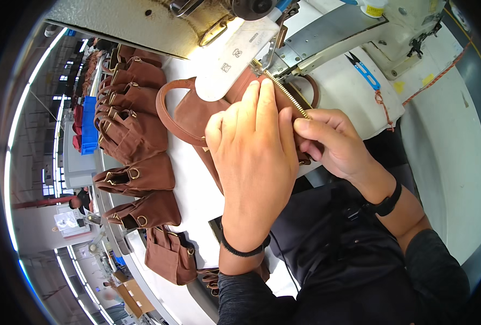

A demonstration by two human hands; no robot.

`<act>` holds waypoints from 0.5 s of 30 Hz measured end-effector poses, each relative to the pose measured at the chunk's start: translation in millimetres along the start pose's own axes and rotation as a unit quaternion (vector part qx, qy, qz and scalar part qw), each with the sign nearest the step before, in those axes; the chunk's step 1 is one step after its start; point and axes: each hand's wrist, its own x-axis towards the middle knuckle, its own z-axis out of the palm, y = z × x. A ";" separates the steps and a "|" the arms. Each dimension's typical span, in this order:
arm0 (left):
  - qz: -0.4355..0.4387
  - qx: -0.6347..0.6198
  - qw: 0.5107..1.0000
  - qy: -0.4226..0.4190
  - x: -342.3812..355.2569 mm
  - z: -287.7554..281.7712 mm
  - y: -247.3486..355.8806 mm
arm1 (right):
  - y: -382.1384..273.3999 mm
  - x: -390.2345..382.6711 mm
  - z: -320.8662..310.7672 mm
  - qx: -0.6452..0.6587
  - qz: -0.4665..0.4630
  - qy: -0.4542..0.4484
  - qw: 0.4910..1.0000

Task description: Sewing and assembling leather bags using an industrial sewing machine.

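Along the far left, a bright blue plastic bin (89, 127) stood beyond a row of reddish-brown fabric handbags (133, 138) with looped handles, lined up along the edge of a smooth white tabletop (196, 187). To their right lay another reddish-brown fabric bag (192, 115), its curved handle rising on the near side, partly beneath the left hand (256, 135). That hand was spread flat, fingers extended, pressing the fabric without clasping it. Above its fingers hung a rounded white plastic plate (235, 59). Next came a brass-toothed zipper (288, 96), running along the bag's edge from beneath the metal sewing foot. The right hand (331, 140) pinched the zipper's near end between thumb and fingers. Farther right, blue-handled thread snips (366, 75) rested on a white surface beside the grey steel machine arm (335, 33), near a twisted red cord (434, 81).
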 end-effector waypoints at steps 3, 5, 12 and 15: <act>0.008 -0.005 1.000 -0.012 -14.9 0.6 5.1 | -1.1 1.4 2.2 -0.025 -0.002 0.003 1.000; 0.002 -0.031 0.999 -0.034 -30.5 -1.1 9.5 | -3.7 0.8 3.7 -0.039 0.003 0.020 0.999; 0.030 -0.074 0.993 0.087 -56.3 37.7 9.8 | -23.7 4.5 -1.9 -0.253 0.012 -0.020 0.967; -0.023 -0.077 0.980 0.180 -57.8 59.4 19.1 | -30.2 4.4 -0.3 -0.245 -0.002 -0.028 0.969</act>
